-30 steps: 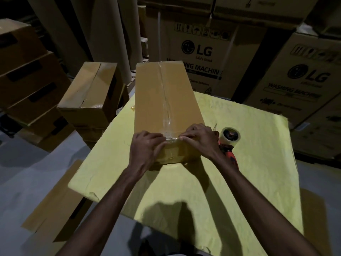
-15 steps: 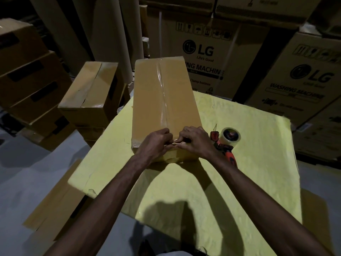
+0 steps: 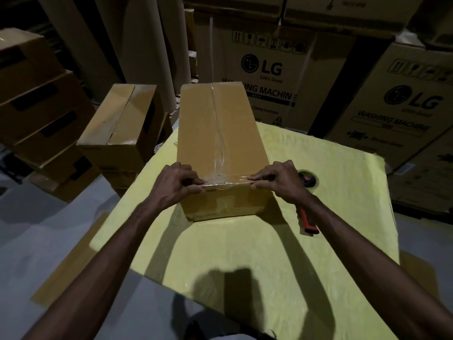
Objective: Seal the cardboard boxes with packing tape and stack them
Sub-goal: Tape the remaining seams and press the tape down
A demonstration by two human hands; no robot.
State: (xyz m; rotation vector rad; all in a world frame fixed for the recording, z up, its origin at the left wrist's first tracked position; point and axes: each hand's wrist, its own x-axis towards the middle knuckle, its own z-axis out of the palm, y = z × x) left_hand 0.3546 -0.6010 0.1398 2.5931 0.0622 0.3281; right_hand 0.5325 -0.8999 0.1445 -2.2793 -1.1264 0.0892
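A long cardboard box (image 3: 215,133) lies on the yellow-covered table (image 3: 245,253), with clear tape running down its top seam and over the near edge. My left hand (image 3: 175,185) pinches the near top edge at the left corner, fingers on top and thumb on the front face. At the right corner my right hand (image 3: 278,181) pinches the same edge, fingers lying along the tape. A tape dispenser (image 3: 310,182) with a red handle lies on the table just right of the box, partly hidden behind my right wrist.
A closed box (image 3: 117,119) tops a short stack off the table's left side. More brown boxes (image 3: 36,106) are piled at far left. Large LG washing machine cartons (image 3: 269,69) and tall cardboard tubes (image 3: 137,40) wall the back. Flat cardboard (image 3: 73,261) lies on the grey floor.
Both hands slid apart from the middle of the box's near edge to its two corners. The box turned slightly and sits squarer to me.
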